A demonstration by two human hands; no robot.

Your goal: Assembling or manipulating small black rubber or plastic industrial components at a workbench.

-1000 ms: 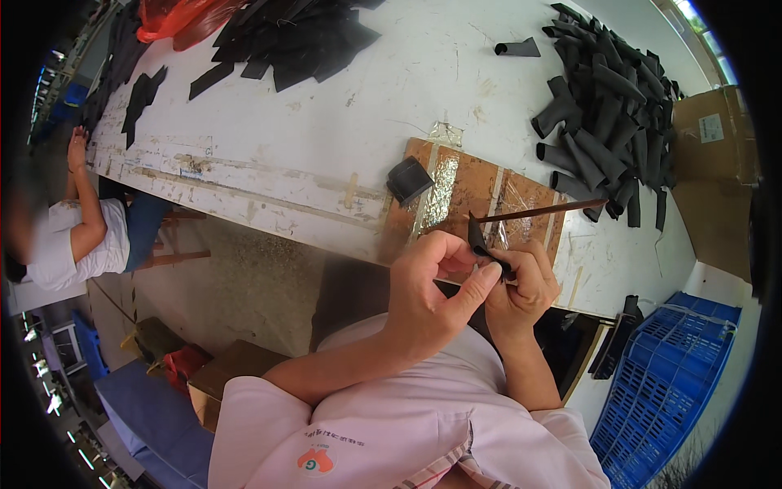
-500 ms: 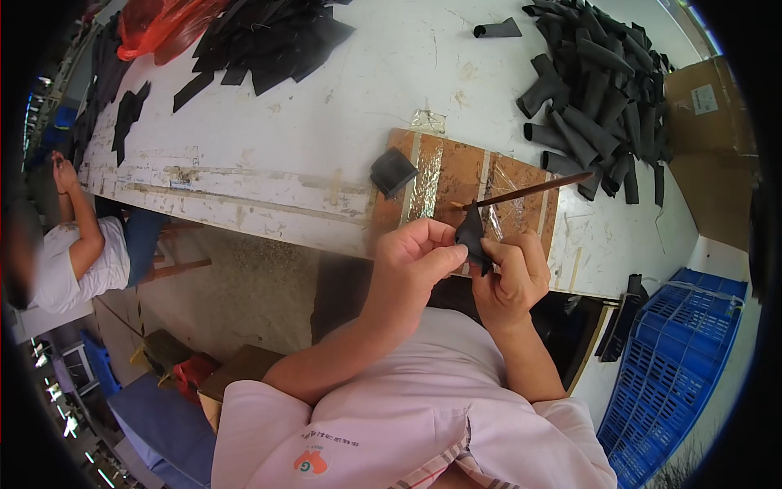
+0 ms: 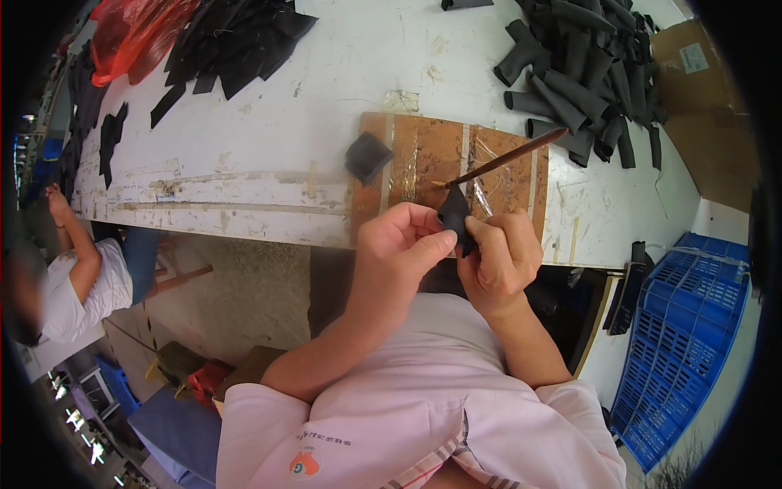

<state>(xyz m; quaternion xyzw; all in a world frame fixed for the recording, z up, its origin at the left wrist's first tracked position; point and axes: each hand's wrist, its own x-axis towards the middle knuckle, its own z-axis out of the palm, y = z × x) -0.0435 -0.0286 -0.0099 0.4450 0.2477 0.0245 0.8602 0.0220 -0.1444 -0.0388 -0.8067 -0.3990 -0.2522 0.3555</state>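
Raised slightly off the surface's (image 3: 269,106) near edge, black piece (image 3: 455,218) pinched by left hand (image 3: 397,253) and right hand (image 3: 501,257) fingers; best kept taut against brown stick (image 3: 509,156).

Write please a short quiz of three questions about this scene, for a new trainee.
1. True or false: both hands touch the small black fabric piece.
2. What rests on the brown board, left of the thin brown stick?
3. Where is the blue crate: A on the table, B on the floor at the right?

Key: 1 true: left hand and right hand pinch it. 2 a dark square piece. 3 B.
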